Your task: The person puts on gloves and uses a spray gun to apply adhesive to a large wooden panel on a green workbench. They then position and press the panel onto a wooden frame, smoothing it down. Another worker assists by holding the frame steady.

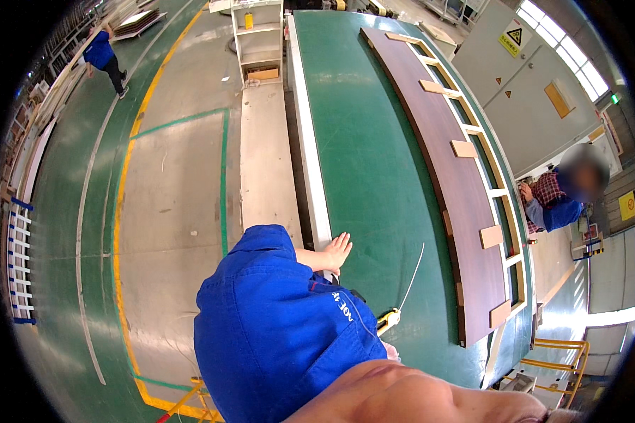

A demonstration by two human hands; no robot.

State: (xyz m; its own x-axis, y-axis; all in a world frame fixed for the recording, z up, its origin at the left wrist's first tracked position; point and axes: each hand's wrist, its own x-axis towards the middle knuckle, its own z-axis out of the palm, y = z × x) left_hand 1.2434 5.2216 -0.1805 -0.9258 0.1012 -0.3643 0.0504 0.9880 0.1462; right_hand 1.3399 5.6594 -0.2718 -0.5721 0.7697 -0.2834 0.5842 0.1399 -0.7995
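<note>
The left hand (337,255) is palm down on the green bench (363,141) at its left edge, fingers a little spread, gripping nothing. The right hand (391,352) shows only as a sliver, nearer the bench's near end, so whether its fingers are closed cannot be told. Just beyond that sliver is a yellow tool (386,322) (a tape measure, by its look) with a pale blade (413,276), its long axis pointing toward the bench's far end and leaning to the right edge. The right hand is the nearer one to it. Farther right, apart from the blade, a brown panel (441,169) runs lengthwise beside a pale slatted frame (497,192) along the bench's right edge.
</note>
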